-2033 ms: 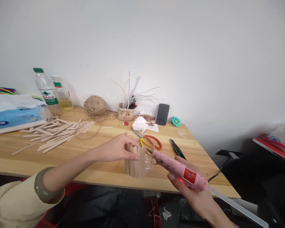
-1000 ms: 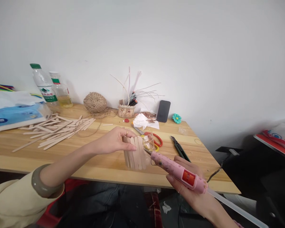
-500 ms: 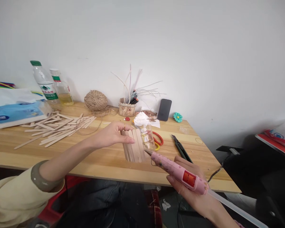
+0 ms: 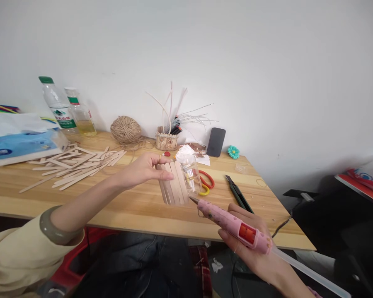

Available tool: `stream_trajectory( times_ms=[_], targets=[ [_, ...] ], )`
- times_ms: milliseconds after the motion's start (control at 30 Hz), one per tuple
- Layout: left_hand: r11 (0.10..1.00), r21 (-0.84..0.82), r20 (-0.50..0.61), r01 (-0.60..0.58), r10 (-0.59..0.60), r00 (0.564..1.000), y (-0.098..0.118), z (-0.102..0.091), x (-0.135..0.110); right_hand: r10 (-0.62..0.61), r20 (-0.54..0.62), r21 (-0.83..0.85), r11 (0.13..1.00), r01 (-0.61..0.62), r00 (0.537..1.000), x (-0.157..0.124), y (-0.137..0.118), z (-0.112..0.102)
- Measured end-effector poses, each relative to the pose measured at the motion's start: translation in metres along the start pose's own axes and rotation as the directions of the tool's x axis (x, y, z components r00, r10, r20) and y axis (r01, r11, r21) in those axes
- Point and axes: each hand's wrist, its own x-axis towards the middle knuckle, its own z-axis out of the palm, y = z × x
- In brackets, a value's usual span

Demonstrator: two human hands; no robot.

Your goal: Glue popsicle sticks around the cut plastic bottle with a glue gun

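Between the thumb and fingers of my left hand (image 4: 143,169) is a clear plastic container (image 4: 192,176), tilted above the table. Several wooden craft sticks (image 4: 173,186) stand side by side along its near-left wall, and the right part of the wall is bare. My fingertips behind the sticks are hidden. My right hand (image 4: 251,250) is wrapped round a pink hot glue gun (image 4: 220,215), with a long translucent glue stick (image 4: 311,273) coming out of its back end. The metal nozzle (image 4: 193,199) points at the lower edge of the container, close to the last stick; whether it touches I cannot tell.
On the wooden table (image 4: 136,211), loose craft sticks (image 4: 77,165), a tissue pack (image 4: 21,142) and bottles (image 4: 60,109) lie left. Twine (image 4: 126,129), a small basket (image 4: 167,140) and a phone (image 4: 216,142) stand behind. Scissors (image 4: 207,179) and a utility knife (image 4: 238,193) lie right.
My left hand has lifted the container with its sticks slightly and tipped it a little. The glue gun has stayed almost in place, and its nozzle is now nearer the container's lower edge.
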Motion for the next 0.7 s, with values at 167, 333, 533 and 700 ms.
stream_trajectory(
  times_ms=[167,333,533,700],
  targets=[
    [1.0,-0.005,0.002,-0.019,0.019,1.0,0.0,-0.002,0.0,-0.009,0.091,-0.051,0.999,0.014,0.996,-0.002,0.005,0.001],
    [1.0,0.017,0.021,-0.024,0.024,0.999,-0.001,-0.003,0.0,-0.072,0.071,-0.037,0.997,0.075,0.995,-0.002,0.009,0.001],
    [0.999,0.034,0.026,-0.003,0.002,1.0,0.0,0.0,0.0,-0.128,0.086,-0.07,0.989,0.134,0.988,-0.003,0.011,0.002],
    [0.999,0.035,0.029,-0.011,0.01,1.0,0.0,0.001,0.0,-0.129,0.082,-0.084,0.987,0.135,0.988,-0.003,0.011,0.003]
  ],
)
